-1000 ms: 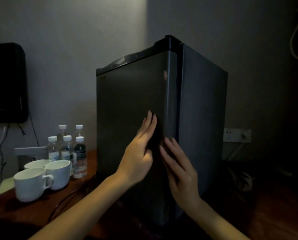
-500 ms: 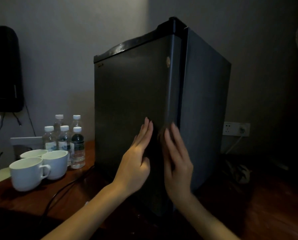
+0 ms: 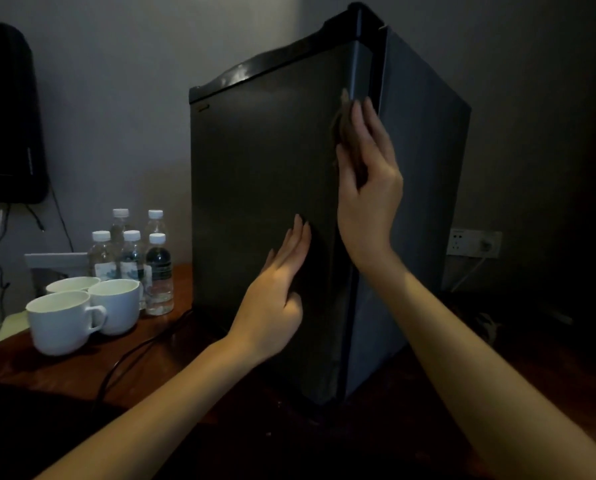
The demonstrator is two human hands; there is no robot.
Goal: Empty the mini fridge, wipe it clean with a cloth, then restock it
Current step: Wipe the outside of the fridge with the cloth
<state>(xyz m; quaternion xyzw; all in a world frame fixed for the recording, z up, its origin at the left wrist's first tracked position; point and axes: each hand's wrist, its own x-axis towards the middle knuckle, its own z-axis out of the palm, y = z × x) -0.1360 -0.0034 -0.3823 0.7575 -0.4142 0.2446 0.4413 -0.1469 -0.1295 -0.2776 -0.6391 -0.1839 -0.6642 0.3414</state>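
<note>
A dark grey mini fridge point(image 3: 261, 185) stands on a wooden table point(image 3: 57, 370), its door closed and turned toward me. My left hand point(image 3: 275, 299) lies flat on the lower part of the door front, fingers straight and pointing up. Higher up, my right hand point(image 3: 369, 188) rests on the door's right edge, fingers straight along the seam and thumb on the front face. Neither hand holds anything. The fridge's inside is hidden, and no cloth is in view.
Several water bottles point(image 3: 130, 258) and three white cups point(image 3: 64, 320) stand left of the fridge. A black cable point(image 3: 133, 355) runs across the table. A wall socket point(image 3: 473, 242) with a plug sits at the right, and a black device point(image 3: 5, 112) hangs on the left wall.
My right hand slid up the door's right edge from beside the left hand to well above it. The left hand stayed low on the door front. The view came closer.
</note>
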